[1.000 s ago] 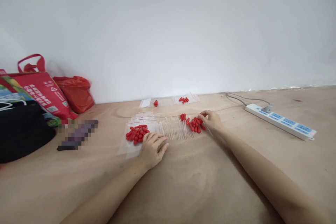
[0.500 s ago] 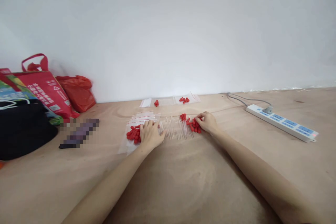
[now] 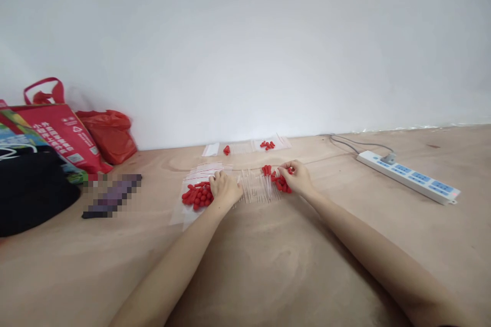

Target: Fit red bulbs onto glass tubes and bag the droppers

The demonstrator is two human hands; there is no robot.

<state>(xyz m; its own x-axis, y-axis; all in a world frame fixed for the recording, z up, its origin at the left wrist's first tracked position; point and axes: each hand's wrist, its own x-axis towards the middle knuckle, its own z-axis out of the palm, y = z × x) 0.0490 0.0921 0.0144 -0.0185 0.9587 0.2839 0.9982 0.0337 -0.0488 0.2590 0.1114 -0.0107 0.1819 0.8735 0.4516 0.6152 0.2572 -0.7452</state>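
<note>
Thin clear tubes [image 3: 247, 186] lie side by side on the table between my hands. Several have red rubber dropper bulbs [image 3: 266, 169] at their far ends. My left hand [image 3: 226, 189] rests over the left end of the tubes, fingers bent and thumb apart, beside a pile of loose red bulbs [image 3: 197, 196] on clear zip bags [image 3: 205, 169]. Its fingertips are partly hidden. My right hand [image 3: 299, 178] has thumb and forefinger closed on a red bulb at the edge of a small heap [image 3: 283, 184] right of the tubes.
Behind lie flat bags with red bulbs [image 3: 267, 145] and clear tubes [image 3: 241, 148], near the wall. A white power strip [image 3: 408, 176] with a grey cable is at right. On the left are a blurred dark object [image 3: 115, 196], a black cloth item [image 3: 34, 194] and red bags [image 3: 111, 135].
My left hand has shifted slightly right, off the bulb pile, showing more bulbs, and its fingers are more bent. My right hand has moved slightly left over the small heap.
</note>
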